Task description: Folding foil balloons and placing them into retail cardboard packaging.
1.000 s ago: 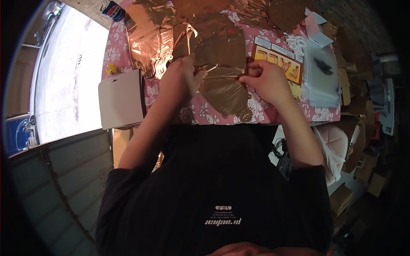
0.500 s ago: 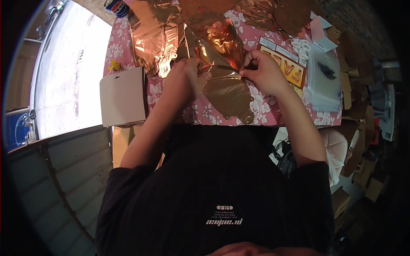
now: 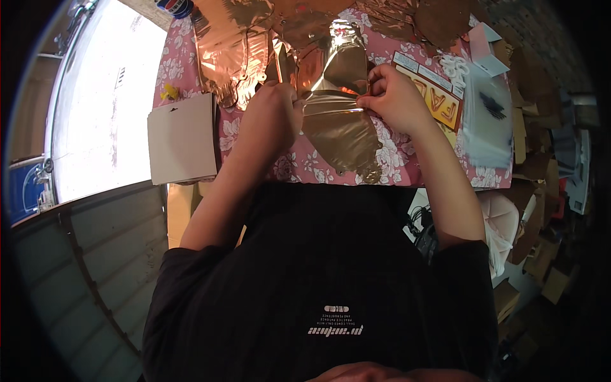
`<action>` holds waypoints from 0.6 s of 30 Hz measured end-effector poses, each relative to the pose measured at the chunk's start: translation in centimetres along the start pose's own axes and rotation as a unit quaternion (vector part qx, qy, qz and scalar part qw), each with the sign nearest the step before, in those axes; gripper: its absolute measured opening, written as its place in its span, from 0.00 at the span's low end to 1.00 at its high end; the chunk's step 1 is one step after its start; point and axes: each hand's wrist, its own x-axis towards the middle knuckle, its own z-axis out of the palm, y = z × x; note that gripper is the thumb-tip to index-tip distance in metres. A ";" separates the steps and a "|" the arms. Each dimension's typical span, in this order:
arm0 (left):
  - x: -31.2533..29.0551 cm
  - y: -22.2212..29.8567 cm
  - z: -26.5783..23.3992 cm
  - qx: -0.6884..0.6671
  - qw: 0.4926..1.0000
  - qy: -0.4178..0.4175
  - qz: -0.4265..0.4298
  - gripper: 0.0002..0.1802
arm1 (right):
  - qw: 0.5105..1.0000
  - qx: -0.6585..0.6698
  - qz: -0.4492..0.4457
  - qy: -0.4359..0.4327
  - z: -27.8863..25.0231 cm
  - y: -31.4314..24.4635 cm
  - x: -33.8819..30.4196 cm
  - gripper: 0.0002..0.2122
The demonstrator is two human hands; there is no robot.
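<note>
Both hands are a little farther from the body than in the previous frame, and the upper part of the gold foil sheet (image 3: pixel 344 141) has changed most. Half a second ago it was raised and crumpled, with orange reflections; now it looks smoother, with a bright streak of light across it. Cardboard pieces (image 3: pixel 181 141) and clear bags (image 3: pixel 489 134) keep their places on the flowered tablecloth (image 3: pixel 396 153); their small shift seems to come from the head.

The sheet lies on the cloth in front of the body, between the hands. The right hand (image 3: pixel 398 100) pinches its right edge between thumb and bent finger, at the end of a crease. The left hand (image 3: pixel 273 111) is closed at the opposite edge; it seems to grip the other end of this crease, but its fingertips are hidden.

As I judge, the folding is only partly done. Creases already run across the sheet from hand to hand, but they are not pressed flat, and the rounded lower part still lies spread toward the table edge. Farther away, other foil pieces (image 3: pixel 230 54) also lie spread out; I see no clear sign of similar folding on them.
</note>
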 end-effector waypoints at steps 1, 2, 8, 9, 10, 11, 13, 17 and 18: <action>-0.2 0.0 0.2 0.000 1.000 -0.001 0.000 0.09 | 1.000 -0.020 -0.007 0.005 0.1 0.2 0.3 0.22; -0.3 0.0 0.4 0.014 1.000 0.002 -0.004 0.09 | 0.999 -0.040 -0.015 0.009 0.2 0.4 0.4 0.22; -1.1 0.6 0.3 0.014 1.000 0.004 -0.015 0.13 | 1.000 -0.028 -0.008 -0.003 0.2 -0.6 0.0 0.22; -1.2 0.7 0.2 0.012 1.000 0.013 -0.009 0.15 | 1.000 -0.028 -0.007 -0.002 0.4 -0.5 0.0 0.22; -1.3 0.8 0.1 0.012 1.000 0.012 -0.008 0.15 | 0.999 -0.041 -0.017 0.004 0.6 -0.4 -0.1 0.23; -1.3 0.9 0.1 0.015 1.000 0.023 -0.004 0.19 | 0.998 -0.054 -0.028 0.010 0.6 -0.4 -0.2 0.24; -1.4 1.3 0.0 0.018 0.999 0.034 -0.001 0.24 | 0.996 -0.044 -0.056 0.047 0.5 -1.2 -1.5 0.26; -1.1 1.6 0.0 0.072 0.993 0.082 0.038 0.33 | 0.964 -0.060 -0.177 0.189 -1.3 -0.1 -2.8 0.32; -0.8 1.4 0.1 0.083 0.992 0.082 0.047 0.35 | 0.964 -0.061 -0.177 0.188 -2.4 0.3 -3.5 0.32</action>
